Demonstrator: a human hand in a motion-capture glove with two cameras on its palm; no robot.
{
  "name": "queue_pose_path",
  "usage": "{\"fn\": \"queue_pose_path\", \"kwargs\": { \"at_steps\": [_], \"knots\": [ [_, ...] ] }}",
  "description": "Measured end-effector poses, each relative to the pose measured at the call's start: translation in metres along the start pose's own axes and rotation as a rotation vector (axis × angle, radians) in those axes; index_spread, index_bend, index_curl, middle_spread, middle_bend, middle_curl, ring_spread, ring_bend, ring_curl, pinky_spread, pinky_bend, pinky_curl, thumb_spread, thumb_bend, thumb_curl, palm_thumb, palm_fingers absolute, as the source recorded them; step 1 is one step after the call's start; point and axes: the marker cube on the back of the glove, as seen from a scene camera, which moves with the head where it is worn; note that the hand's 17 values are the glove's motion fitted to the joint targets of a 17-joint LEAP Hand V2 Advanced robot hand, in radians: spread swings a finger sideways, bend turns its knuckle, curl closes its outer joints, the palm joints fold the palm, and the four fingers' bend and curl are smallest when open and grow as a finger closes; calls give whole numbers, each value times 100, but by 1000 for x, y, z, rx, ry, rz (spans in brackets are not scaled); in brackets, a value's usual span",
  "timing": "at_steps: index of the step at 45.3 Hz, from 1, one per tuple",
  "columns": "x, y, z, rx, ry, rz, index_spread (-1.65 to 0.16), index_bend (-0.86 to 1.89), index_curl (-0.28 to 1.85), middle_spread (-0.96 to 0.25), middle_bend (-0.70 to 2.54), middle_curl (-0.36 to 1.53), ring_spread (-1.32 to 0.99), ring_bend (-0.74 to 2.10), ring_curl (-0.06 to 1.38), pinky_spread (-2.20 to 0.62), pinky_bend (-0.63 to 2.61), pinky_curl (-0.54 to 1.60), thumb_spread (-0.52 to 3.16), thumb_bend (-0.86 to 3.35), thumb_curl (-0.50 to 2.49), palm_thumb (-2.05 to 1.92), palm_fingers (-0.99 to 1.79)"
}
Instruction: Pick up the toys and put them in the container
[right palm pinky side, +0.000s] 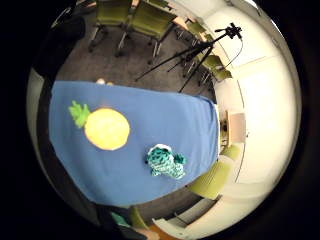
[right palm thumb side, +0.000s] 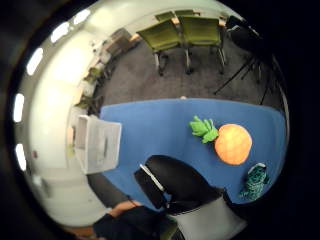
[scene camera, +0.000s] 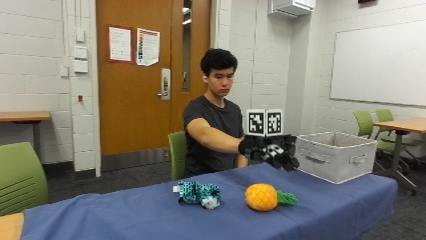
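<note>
On the blue tablecloth (scene camera: 146, 215) lie two toys: an orange plush pineapple with green leaves (scene camera: 264, 197) (right palm pinky side: 105, 128) (right palm thumb side: 231, 143) and a teal patterned plush animal (scene camera: 198, 193) (right palm pinky side: 166, 161) (right palm thumb side: 255, 181). A grey fabric bin (scene camera: 335, 155) (right palm thumb side: 96, 143) stands at the table's right end. My gloved right hand (scene camera: 271, 150) hovers in the air above and behind the pineapple, between it and the bin. Its fingers point down, relaxed, and hold nothing.
Green chairs (scene camera: 20, 177) stand at the left and by a desk at the far right (scene camera: 373, 126). A camera tripod (right palm pinky side: 205, 47) stands on the carpet beyond the table. The person sits on a green chair (scene camera: 177, 152) behind the table.
</note>
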Motion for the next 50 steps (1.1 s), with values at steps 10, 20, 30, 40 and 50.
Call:
{"fn": "queue_pose_path", "kwargs": {
  "at_steps": [10,20,30,40,50],
  "knots": [
    [15,3,78,-125,-28,12,-25,20,52,-15,41,43,-40,85,29,-25,78,34,99,-7,26,-8,9],
    [26,19,133,-256,-70,34,-25,18,52,-14,37,42,-39,77,27,-23,76,34,95,-8,24,-9,4],
    [34,39,140,-299,-88,58,-24,17,51,-13,33,42,-38,71,25,-22,78,35,95,-3,25,-2,5],
    [36,45,130,-248,-115,91,-29,41,56,-14,26,40,-40,64,22,-25,76,33,110,6,30,18,32],
    [26,50,114,-107,-6,104,-31,58,68,-24,37,43,-46,78,26,-32,66,31,120,20,39,47,79]
  ]
}}
